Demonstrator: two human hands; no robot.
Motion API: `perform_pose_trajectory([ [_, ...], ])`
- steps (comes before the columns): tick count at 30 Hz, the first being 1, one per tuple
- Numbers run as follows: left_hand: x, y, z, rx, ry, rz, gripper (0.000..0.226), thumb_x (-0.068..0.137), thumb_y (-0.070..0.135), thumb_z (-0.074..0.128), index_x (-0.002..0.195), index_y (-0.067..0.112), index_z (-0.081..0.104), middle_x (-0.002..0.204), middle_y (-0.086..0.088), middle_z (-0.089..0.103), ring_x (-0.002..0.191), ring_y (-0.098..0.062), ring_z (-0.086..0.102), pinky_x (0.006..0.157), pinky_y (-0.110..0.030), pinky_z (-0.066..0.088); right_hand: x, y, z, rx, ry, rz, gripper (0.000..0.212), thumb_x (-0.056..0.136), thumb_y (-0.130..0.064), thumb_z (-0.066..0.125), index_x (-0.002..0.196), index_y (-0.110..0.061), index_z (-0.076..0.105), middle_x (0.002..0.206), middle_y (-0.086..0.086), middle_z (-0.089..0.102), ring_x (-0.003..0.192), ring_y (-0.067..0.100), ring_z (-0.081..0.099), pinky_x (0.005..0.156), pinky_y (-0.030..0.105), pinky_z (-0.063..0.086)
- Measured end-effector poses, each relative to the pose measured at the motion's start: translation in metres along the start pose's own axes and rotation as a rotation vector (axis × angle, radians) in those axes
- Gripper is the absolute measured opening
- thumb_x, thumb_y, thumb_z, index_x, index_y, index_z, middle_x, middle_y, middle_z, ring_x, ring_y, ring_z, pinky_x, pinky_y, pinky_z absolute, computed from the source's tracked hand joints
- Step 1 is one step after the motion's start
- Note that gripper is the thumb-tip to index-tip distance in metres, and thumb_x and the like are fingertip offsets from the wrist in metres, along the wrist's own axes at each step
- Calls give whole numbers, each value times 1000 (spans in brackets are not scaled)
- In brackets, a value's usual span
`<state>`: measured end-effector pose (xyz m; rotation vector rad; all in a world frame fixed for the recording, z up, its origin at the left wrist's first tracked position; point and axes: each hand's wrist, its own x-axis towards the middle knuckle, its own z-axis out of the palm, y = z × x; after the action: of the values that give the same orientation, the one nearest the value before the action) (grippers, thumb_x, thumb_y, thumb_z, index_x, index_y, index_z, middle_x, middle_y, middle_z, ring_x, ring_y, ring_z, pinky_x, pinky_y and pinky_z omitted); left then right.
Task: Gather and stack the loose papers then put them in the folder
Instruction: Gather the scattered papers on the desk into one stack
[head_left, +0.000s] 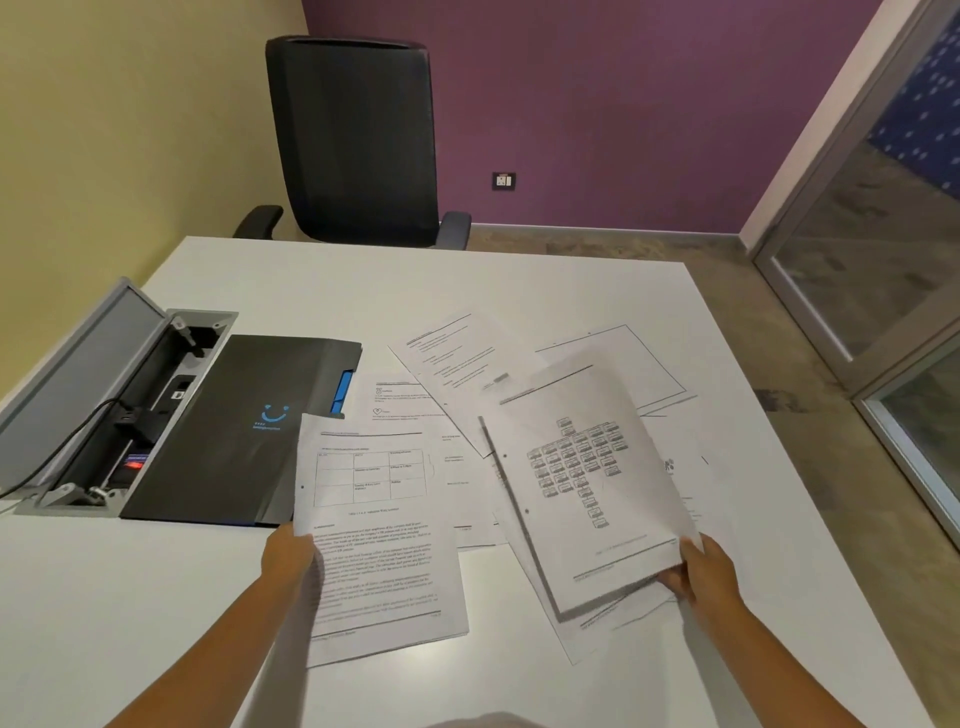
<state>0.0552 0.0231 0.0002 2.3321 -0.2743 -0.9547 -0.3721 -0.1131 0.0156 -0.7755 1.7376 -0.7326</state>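
Head view, looking down across a white table (156, 597). Near edge out of frame; bare matte surface lies between the two forearms and to the left of them.

Left hand (291, 558) grips the left margin of a text sheet (379, 545), thumb over the paper. Sheet carries a ruled grid above dense paragraphs; its upper left corner lifts and overlaps the folder's near right corner.

Right hand (701, 571) pinches the lower right corner of a chart sheet (587, 483), raised and tilted, punch holes along its left margin. Thin white paper, slightly curled. More sheets sit directly beneath it, skewed.

Beyond, loose papers (452, 364) fan out overlapping in the table's middle and right, all flat, edges at mixed angles. The farthest one (623, 364) stops well short of the table's right edge.

Folder (234, 431) lies closed left of the papers: black, smooth, slight sheen, blue smile mark, blue tab at its right side. Touching its left side, an open grey cable box (104, 395), lid up, black plug and cord inside.

Far table edge straight, with bare surface before it. Black mesh-back chair (358, 140) stands behind it, against yellow and purple walls.
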Motion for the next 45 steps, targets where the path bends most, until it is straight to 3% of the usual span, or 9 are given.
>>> perform_pose_trajectory([
  [8, -22, 20, -4, 205, 326, 209, 26, 90, 13, 51, 103, -8, 60, 109, -28, 57, 88, -39, 54, 75, -45, 44, -17, -9, 36, 379, -191, 149, 32, 98, -4, 39, 130, -2, 44, 87, 12, 62, 55, 19, 67, 49, 24, 58],
  [12, -53, 51, 5, -169, -293, 252, 20, 94, 35, 44, 89, 18, 55, 100, -8, 63, 86, -26, 62, 66, -30, 49, -33, -12, 67, 353, -288, 166, 29, 99, -4, 38, 126, -1, 46, 89, 15, 64, 72, 27, 61, 50, 24, 59],
  [16, -71, 59, 25, -264, -653, 154, 36, 89, 43, 49, 118, 22, 46, 117, -2, 61, 92, -21, 65, 68, -32, 57, -52, -6, 95, 237, -386, 178, 24, 98, -7, 41, 120, -12, 48, 93, 18, 66, 73, 26, 65, 72, 38, 57],
  [22, -54, 48, 40, -106, -426, 204, 42, 94, 11, 46, 134, 2, 42, 135, -17, 50, 124, -34, 48, 104, -43, 39, -67, -6, 113, 69, -475, 171, 13, 93, -6, 48, 96, -14, 59, 75, 8, 68, 63, 20, 65, 79, 40, 56],
  [27, -30, 35, 30, -268, -290, 81, 42, 96, 8, 42, 136, 2, 38, 138, -19, 46, 125, -37, 45, 106, -45, 35, -52, -17, 117, 57, -449, 148, 15, 92, -5, 52, 105, -2, 57, 70, 9, 56, 57, 17, 52, 47, 20, 46],
  [31, -16, 31, 23, -370, -212, 14, 43, 97, 8, 39, 139, 5, 35, 140, -17, 45, 126, -36, 43, 105, -43, 34, -32, -21, 121, -409, -348, -284, 24, 92, -3, 48, 111, -6, 61, 107, 10, 64, 92, 18, 60, 81, 29, 51],
  [35, -4, 29, 21, -423, -188, -22, 43, 97, 9, 39, 140, 7, 33, 141, -16, 44, 127, -36, 42, 106, -44, 33, -12, -29, 137, -994, -291, -713, 34, 92, -8, 45, 122, -17, 59, 147, 2, 41, 135, 19, 34, 116, 37, 21],
  [39, 4, 29, 25, -449, -189, -47, 43, 97, 9, 38, 140, 6, 34, 140, -15, 45, 127, -36, 43, 108, -46, 33, 6, -43, 162, -1331, -294, -846, 47, 93, -10, 44, 138, -22, 40, 159, -5, 10, 147, 21, 2, 117, 50, -3],
  [45, 11, 29, 31, -445, -184, -62, 44, 98, 11, 38, 141, 7, 33, 141, -16, 45, 127, -36, 42, 109, -49, 32, 17, -50, 191, -1632, -356, -969, 58, 90, 0, 37, 146, -11, 23, 160, 0, -4, 146, 30, -9, 114, 59, -10],
])
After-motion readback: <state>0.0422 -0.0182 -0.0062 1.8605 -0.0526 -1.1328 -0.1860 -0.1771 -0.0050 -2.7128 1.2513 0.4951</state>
